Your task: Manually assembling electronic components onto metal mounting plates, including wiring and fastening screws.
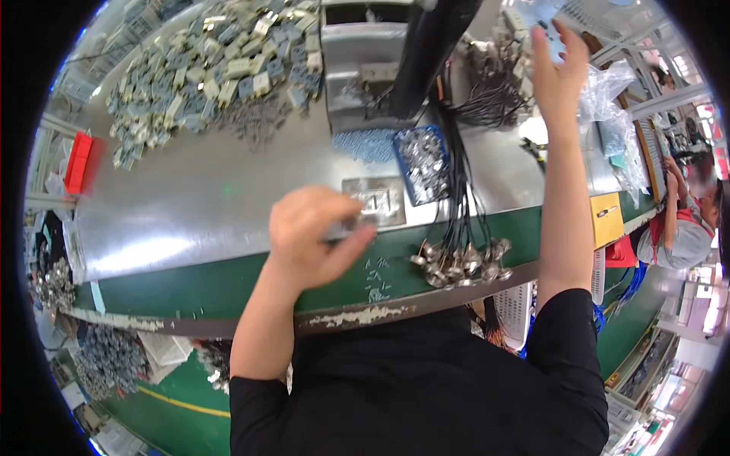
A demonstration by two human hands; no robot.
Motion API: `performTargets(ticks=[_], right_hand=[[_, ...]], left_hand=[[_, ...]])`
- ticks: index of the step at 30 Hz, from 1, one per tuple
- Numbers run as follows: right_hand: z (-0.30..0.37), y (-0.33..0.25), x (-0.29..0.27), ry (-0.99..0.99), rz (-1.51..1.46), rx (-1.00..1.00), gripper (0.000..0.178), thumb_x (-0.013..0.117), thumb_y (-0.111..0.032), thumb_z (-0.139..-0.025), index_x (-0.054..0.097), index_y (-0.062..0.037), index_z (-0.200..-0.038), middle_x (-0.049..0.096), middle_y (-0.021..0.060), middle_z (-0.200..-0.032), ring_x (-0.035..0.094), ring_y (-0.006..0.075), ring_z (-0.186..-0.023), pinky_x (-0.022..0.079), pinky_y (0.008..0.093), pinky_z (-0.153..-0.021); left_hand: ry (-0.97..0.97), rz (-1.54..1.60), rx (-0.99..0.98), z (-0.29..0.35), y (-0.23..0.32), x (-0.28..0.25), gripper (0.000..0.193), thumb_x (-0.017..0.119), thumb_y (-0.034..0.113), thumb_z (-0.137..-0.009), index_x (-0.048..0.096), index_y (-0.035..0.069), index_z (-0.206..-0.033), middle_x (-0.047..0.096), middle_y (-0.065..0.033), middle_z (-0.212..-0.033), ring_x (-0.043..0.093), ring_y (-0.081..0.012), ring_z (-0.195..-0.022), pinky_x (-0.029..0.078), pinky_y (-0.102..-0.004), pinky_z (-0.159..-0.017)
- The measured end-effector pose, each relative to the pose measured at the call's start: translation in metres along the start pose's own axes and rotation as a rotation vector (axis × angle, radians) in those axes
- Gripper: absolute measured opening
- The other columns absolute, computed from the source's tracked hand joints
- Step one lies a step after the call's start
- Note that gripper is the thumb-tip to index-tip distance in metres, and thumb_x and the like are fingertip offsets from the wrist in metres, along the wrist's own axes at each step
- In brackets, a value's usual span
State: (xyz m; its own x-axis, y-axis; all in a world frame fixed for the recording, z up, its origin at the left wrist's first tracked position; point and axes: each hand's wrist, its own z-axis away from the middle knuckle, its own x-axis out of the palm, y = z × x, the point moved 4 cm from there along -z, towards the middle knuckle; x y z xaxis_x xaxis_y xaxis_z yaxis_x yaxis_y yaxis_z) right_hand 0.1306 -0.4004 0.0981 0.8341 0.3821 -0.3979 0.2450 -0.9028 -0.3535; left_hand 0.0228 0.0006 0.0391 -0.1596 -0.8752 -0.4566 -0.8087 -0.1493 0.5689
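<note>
My left hand [312, 237] is over the front of the metal worktop, its fingers curled and blurred by motion. A small greyish thing shows between its thumb and fingers, too smeared to name. Just beyond the fingertips lies a metal fixture plate [391, 216] with slots. My right hand [561, 76] is stretched to the far right, fingers apart and nothing visible in them. Beside it is a pile of black cables [490, 99]. From there black leads run down to a bunch of round metal-headed parts [460, 264] at the green front edge.
A blue tray [411, 186] of small metal parts stands beside light-blue beads [365, 146]. Grey and cream plastic housings [236, 68] heap at the far left. A dark machine column [430, 53] rises mid-bench. Clear plastic bags [614, 99] and another person [677, 228] are right.
</note>
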Motion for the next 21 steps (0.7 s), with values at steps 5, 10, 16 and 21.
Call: performTargets(ticks=[5,10,16,21], right_hand=[[0.079,-0.051,-0.057,-0.206,-0.491,0.263,0.029,0.064,-0.016,-0.108,0.070,0.0038,-0.129,0.075,0.0117,-0.116,0.068,0.0143,-0.098,0.053,0.0284,-0.090],[0.149,-0.016,-0.089,-0.145,-0.455,0.455,0.024,0.060,-0.011,-0.110,0.071,0.0065,-0.121,0.074,0.0088,-0.100,0.066,0.0109,-0.087,0.053,0.0253,-0.081],[0.154,-0.026,-0.087,-0.110,-0.237,0.288,0.017,0.070,-0.011,-0.104,0.076,0.0047,-0.107,0.073,0.0049,-0.085,0.064,0.0085,-0.073,0.051,0.0235,-0.068],[0.144,-0.048,-0.087,-0.192,-0.209,0.137,0.013,0.071,-0.008,-0.101,0.077,0.0035,-0.102,0.072,0.0049,-0.081,0.065,0.0085,-0.071,0.051,0.0238,-0.067]], left_hand=[[0.010,-0.092,-0.377,-0.004,-0.013,-0.020,0.015,0.082,0.008,-0.085,0.075,0.004,-0.098,0.076,-0.0098,-0.092,0.073,-0.0291,-0.078,0.056,-0.0372,-0.067],[-0.383,-0.344,-0.404,0.005,0.021,-0.023,0.023,0.082,0.010,-0.085,0.076,0.002,-0.106,0.076,-0.0126,-0.098,0.074,-0.0309,-0.087,0.057,-0.0393,-0.076],[-0.411,-0.343,-0.360,0.043,0.052,0.016,0.031,0.081,0.015,-0.087,0.076,0.005,-0.116,0.073,-0.0111,-0.104,0.072,-0.0319,-0.091,0.058,-0.0416,-0.077],[-0.460,-0.545,-0.293,0.049,0.052,0.042,0.037,0.079,0.023,-0.088,0.077,0.008,-0.121,0.066,-0.0052,-0.106,0.067,-0.0250,-0.091,0.056,-0.0378,-0.077]])
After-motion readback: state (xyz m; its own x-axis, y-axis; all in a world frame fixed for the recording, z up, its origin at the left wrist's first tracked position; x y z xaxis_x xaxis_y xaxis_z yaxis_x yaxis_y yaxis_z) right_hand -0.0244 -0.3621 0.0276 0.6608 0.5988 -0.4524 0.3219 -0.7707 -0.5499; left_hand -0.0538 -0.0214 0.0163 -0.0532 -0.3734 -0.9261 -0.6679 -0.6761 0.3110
